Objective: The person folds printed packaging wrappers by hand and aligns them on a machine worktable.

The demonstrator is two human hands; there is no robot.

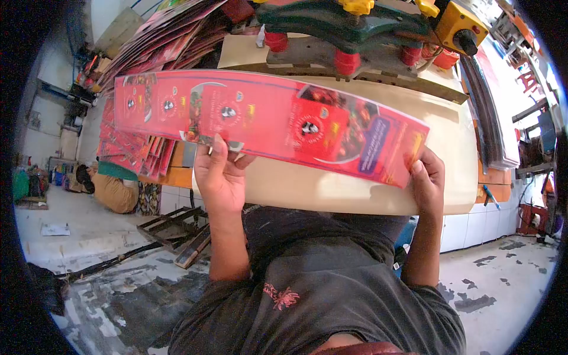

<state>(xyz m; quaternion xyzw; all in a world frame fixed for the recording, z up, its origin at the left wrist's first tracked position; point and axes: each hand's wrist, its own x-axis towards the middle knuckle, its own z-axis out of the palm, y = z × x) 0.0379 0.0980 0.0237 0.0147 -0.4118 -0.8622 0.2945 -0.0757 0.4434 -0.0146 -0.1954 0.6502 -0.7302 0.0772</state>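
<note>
A long red printed sheet (pixel 269 127), with food pictures and round logos, stretches across the view between my two hands. My left hand (pixel 222 171) pinches its lower edge left of the middle, thumb in front. At the sheet's right end, my right hand (pixel 431 177) grips the corner with thumb and fingers. Beneath the sheet lies a cream-coloured board (pixel 331 192), and the sheet is held above it. The print is slightly blurred, and part of the board is hidden behind the sheet.
Beyond the board stands a dark green machine head (pixel 349 26) with red cylinders and a yellow control box (pixel 461 29). Stacked printed sheets (pixel 171 44) pile up at the left. More flat sheets (pixel 488 112) stand at the right. A crouching person (pixel 115 186) is at far left.
</note>
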